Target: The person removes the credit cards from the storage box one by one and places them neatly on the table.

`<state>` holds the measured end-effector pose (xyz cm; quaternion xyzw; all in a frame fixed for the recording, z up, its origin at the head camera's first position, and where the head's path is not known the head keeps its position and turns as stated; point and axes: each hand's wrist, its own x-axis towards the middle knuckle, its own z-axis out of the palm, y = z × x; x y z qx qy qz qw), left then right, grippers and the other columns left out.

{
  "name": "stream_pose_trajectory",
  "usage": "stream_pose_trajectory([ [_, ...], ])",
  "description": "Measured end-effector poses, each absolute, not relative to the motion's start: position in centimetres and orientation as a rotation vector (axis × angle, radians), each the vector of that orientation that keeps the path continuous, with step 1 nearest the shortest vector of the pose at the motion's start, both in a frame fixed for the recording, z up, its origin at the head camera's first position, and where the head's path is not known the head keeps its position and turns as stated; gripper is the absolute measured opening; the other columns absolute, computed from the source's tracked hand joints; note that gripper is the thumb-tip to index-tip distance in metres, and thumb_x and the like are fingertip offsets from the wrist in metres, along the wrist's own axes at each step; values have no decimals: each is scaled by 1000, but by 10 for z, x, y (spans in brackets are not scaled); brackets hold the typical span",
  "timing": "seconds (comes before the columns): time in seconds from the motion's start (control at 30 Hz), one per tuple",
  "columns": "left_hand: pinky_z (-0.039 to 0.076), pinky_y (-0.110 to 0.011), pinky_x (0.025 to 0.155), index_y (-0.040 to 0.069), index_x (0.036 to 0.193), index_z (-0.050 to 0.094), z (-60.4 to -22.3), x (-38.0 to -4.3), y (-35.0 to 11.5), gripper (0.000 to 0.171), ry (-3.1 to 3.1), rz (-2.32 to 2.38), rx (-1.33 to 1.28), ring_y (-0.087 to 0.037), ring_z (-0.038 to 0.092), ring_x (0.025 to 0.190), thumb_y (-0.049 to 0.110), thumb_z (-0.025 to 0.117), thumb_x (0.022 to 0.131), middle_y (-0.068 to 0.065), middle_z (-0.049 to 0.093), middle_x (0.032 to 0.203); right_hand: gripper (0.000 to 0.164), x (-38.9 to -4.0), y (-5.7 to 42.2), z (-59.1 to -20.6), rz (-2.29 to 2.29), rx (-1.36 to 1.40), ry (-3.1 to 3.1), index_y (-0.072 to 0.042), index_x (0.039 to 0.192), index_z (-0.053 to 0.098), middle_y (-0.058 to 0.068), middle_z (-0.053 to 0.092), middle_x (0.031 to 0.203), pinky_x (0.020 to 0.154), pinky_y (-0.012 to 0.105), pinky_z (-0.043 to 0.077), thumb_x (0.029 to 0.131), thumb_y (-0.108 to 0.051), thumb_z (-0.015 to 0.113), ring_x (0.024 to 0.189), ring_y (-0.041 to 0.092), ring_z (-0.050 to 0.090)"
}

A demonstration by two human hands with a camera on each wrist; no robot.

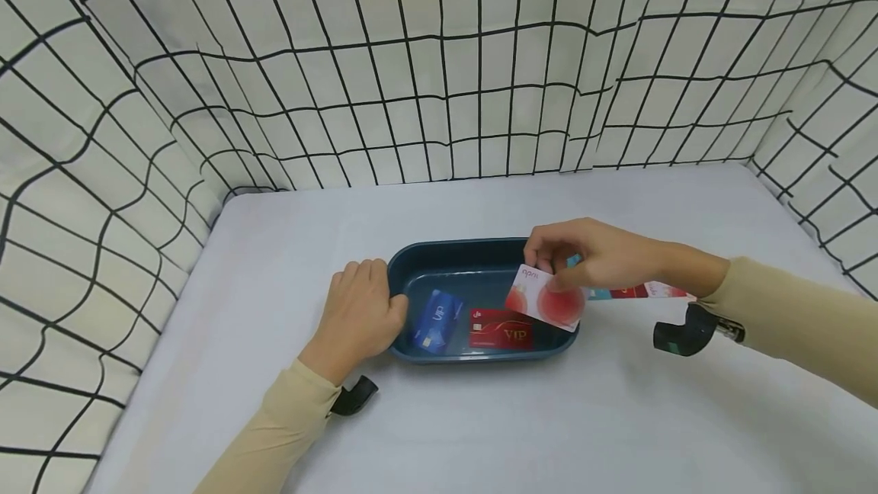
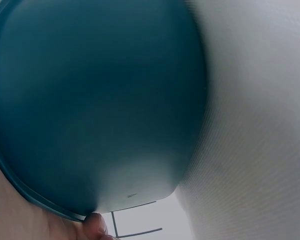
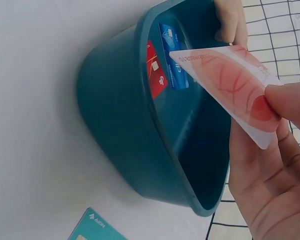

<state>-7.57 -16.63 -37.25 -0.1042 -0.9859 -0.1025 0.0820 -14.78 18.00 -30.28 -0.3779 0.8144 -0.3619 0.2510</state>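
Note:
A dark teal plastic tub [image 1: 446, 274] stands on the table. My left hand [image 1: 360, 312] grips its left end, thumb at the inner side of the rim; in the left wrist view fingertips [image 2: 94, 225] show at the rim's outside. Inside lie a blue VIP card [image 1: 437, 321] and a red VIP card [image 1: 501, 328], side by side. Over the tub's right end, my right hand [image 1: 595, 256] pinches a white card with pink-red circles [image 1: 549, 297] between thumb and fingers. The card is tilted and overlaps the tub's front right corner in the head view.
Right of the tub, partly hidden behind the right hand and wrist, lie more cards on the white table [image 1: 439, 433]: a teal one [image 3: 97, 227], a red one [image 1: 627, 292] and a pale pink one [image 1: 664, 290]. Black wire grid [image 1: 439, 97] on white walls surrounds the table.

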Motion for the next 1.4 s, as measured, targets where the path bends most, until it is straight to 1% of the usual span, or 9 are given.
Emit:
stream_pose_trajectory([
  [0.13, 30, -35, 67, 4, 83, 49, -373, -75, -166, 17, -2941, -307, -312, -26, 38, 70, 19, 56, 86, -8, 44, 74, 25, -145, 186, -303, -1007, -1000, 2223, -17, 111, 62, 1, 60, 97, 80, 30, 56, 90, -6, 68, 93, 22, 61],
  [0.4, 29, -35, 68, 4, 83, 48, -372, -75, -165, 16, -2954, -312, -309, -26, 38, 71, 19, 54, 86, -8, 43, 74, 25, -137, 202, -307, -1079, -872, 2208, -18, 114, 61, 5, 61, 106, 79, 31, 56, 92, -7, 68, 88, 24, 63],
  [0.53, 29, -35, 68, 4, 82, 48, -373, -75, -165, 16, -2961, -319, -305, -26, 38, 71, 19, 54, 86, -8, 43, 74, 26, -134, 210, -311, -1129, -845, 2210, -16, 114, 61, 8, 60, 105, 73, 31, 57, 91, -8, 69, 86, 24, 62],
  [0.67, 29, -35, 69, 4, 82, 48, -373, -75, -165, 15, -2968, -332, -301, -27, 38, 71, 18, 54, 86, -8, 43, 74, 26, -131, 220, -315, -1196, -809, 2209, -16, 113, 61, 10, 58, 102, 63, 31, 53, 91, -6, 69, 82, 24, 60],
  [0.77, 28, -35, 69, 4, 82, 47, -372, -75, -165, 15, -2971, -339, -302, -27, 37, 71, 17, 53, 86, -8, 43, 74, 25, -128, 227, -319, -1250, -776, 2212, -15, 113, 61, 11, 57, 98, 62, 32, 51, 91, -5, 68, 81, 23, 59],
  [0.97, 27, -35, 68, 5, 81, 46, -371, -76, -164, 14, -2957, -340, -317, -27, 37, 70, 16, 52, 86, -8, 42, 73, 27, -118, 239, -328, -1350, -675, 2252, -14, 116, 61, 8, 57, 101, 72, 30, 54, 91, -5, 67, 92, 23, 58],
  [1.23, 29, -36, 69, 3, 83, 48, -370, -76, -163, 14, -2961, -342, -307, -28, 39, 71, 16, 52, 86, -9, 44, 73, 26, -105, 247, -339, -1467, -540, 2256, -12, 119, 59, 7, 58, 106, 74, 31, 58, 94, -5, 62, 102, 22, 57],
  [1.4, 29, -36, 69, 3, 83, 48, -369, -75, -162, 14, -2962, -351, -305, -28, 39, 71, 16, 52, 86, -9, 44, 74, 25, -99, 252, -344, -1580, -452, 2205, -12, 121, 58, 5, 59, 108, 74, 30, 60, 97, -6, 59, 104, 20, 58],
])
